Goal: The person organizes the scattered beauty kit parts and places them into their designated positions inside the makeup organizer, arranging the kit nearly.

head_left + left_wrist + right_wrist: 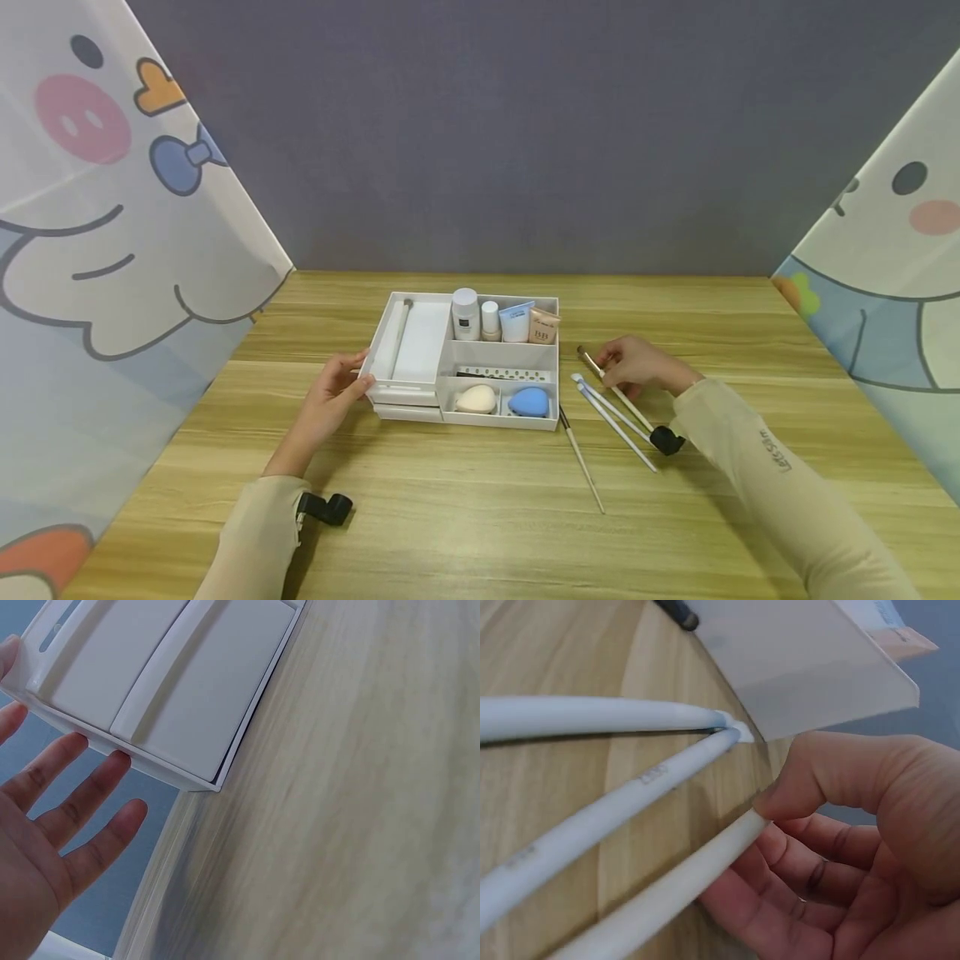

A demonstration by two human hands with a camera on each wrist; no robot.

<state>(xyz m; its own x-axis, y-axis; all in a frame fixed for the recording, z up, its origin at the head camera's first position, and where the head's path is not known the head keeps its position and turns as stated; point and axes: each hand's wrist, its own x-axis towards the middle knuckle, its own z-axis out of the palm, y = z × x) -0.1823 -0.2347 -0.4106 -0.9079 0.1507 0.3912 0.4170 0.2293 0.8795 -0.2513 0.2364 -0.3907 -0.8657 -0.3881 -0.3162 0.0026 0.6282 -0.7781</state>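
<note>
A white makeup organizer [498, 356] stands mid-table. My left hand [333, 392] holds its left front corner, thumb on the front and fingertips along the side; in the left wrist view, the drawer fronts [202, 697] face me. To the organizer's right, my right hand [633, 365] pinches a pale-handled makeup brush [675, 900] between thumb and fingers, its dark tip [582, 352] pointing away. Two white, slim-handled tools [607, 817] lie beside that brush on the table, their ends close together. Another brush [581, 458] with a dark upper end lies near the organizer's right front corner.
Inside the organizer are a brush [401, 337], a white bottle [466, 317], a smaller bottle [490, 321], two tubes [517, 323], and cream [477, 400] and blue [529, 402] makeup sponges. A grey partition [525, 150] rises behind the wooden table [450, 517].
</note>
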